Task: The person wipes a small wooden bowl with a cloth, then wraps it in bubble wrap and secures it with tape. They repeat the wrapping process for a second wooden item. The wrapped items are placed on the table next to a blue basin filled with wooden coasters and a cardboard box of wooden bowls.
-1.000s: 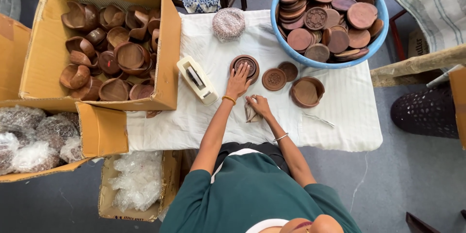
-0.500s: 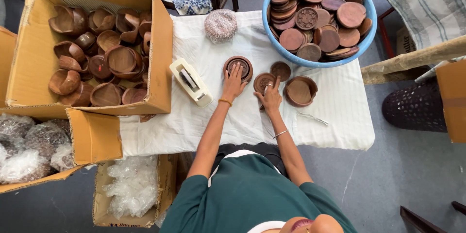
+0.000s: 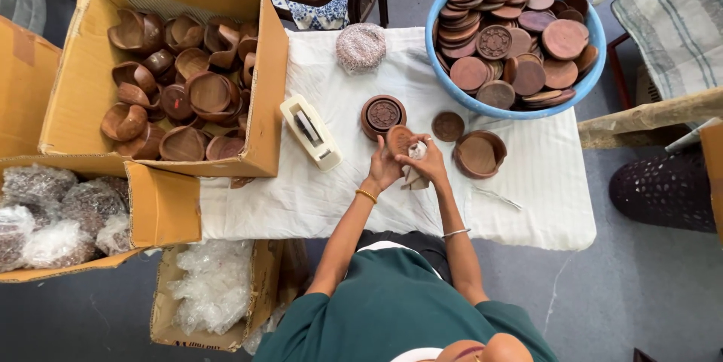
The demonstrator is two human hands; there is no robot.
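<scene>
While I sit at the table covered with a white cloth (image 3: 301,196), my left hand (image 3: 384,170) is closed around a small round brown wooden disc (image 3: 399,139), with my fingers gripping its lower edge. The disc is circular, so it has no long axis that I can name; it stands tilted with its broad face turned up and a little toward me, held just above the cloth near the middle of the table. My right hand (image 3: 431,162) is curled shut on a crumpled pale scrap of cloth or paper (image 3: 416,152), which it presses against the right edge of the disc, so the two hands almost touch. Just beyond the disc sits a round dark wooden box with a carved lid (image 3: 382,115), and to the right of it lies a small flat wooden lid (image 3: 448,126). Further right is a shallow round wooden dish (image 3: 479,154), lying open side up. A cream-coloured tape dispenser (image 3: 310,132) lies to my left, with its long body running diagonally from the far left toward me. At the far right corner stands a big blue plastic basin (image 3: 452,98) heaped with wooden lids, and on my left an open cardboard box (image 3: 267,91) is full of brown wooden bowls. A round mesh-wrapped bundle (image 3: 361,47) rests at the far edge of the table.
</scene>
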